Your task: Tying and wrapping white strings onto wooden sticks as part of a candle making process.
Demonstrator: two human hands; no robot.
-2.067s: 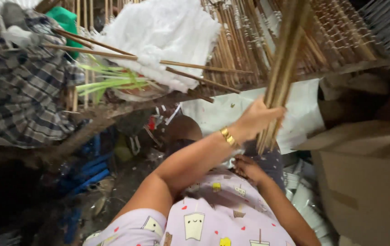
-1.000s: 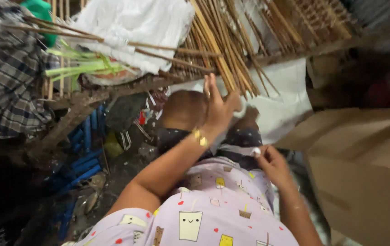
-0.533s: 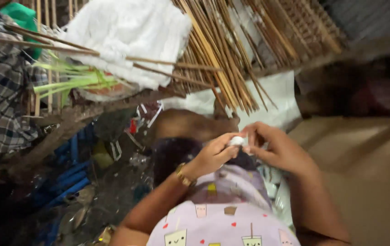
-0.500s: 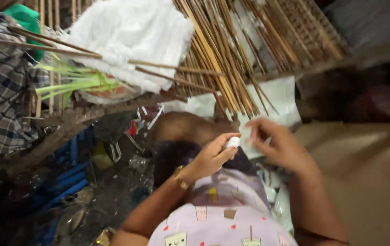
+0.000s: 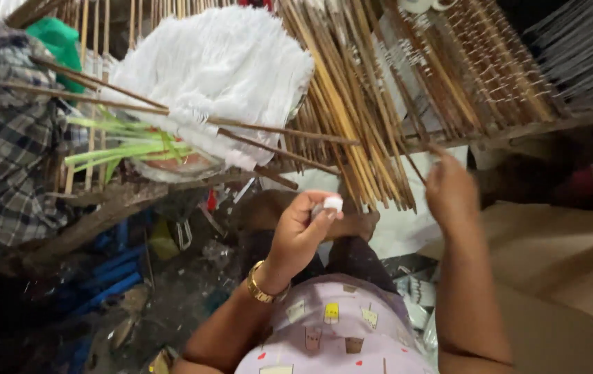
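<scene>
My left hand [image 5: 300, 232], with a gold bracelet at the wrist, is closed on a small white lump [image 5: 329, 205] pinched at its fingertips. My right hand [image 5: 451, 190] is raised to the right of it, fingers pinched together near the lower ends of a bundle of thin bamboo sticks [image 5: 352, 111] that lean on a slatted rack. Whether the right hand holds a thread or a stick is blurred. A heap of white fibre [image 5: 220, 66] lies on the rack to the upper left of both hands.
Green strips [image 5: 123, 145] and loose brown sticks lie left of the white fibre. A checked cloth [image 5: 5, 166] hangs at far left. Brown cardboard [image 5: 560, 277] sits at right. Blue items [image 5: 113, 270] and clutter lie on the dark floor below.
Both hands came down from the sticks and met at the small white lump. Now my right hand has drawn away up and to the right, while the left keeps the lump.
</scene>
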